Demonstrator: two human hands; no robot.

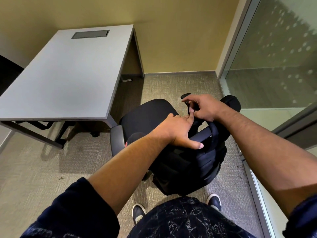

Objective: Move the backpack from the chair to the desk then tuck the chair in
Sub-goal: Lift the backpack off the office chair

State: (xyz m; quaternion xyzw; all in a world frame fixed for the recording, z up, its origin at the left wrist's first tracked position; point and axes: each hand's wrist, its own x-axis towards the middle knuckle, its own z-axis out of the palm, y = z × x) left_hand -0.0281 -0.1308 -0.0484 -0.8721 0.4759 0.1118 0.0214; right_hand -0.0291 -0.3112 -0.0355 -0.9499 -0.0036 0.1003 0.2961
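A dark navy backpack [192, 162] rests on a black office chair [147, 115] that stands out from the desk, to its right. My left hand [178, 131] lies on the top of the backpack with its fingers curled over a padded strap and its thumb stretched along it. My right hand [204, 107] is just beyond, fingers pinched on the backpack's top loop or strap. The grey desk [65, 74] stands at the upper left with a bare top and a dark cable hatch [90, 34] near its far edge.
A glass partition [274, 66] with a metal frame runs close along the right. Yellow walls close the corner behind the desk. A second chair's black base [42, 125] shows under the desk's near side. Carpet lies between me and the desk; my shoes [139, 212] are below.
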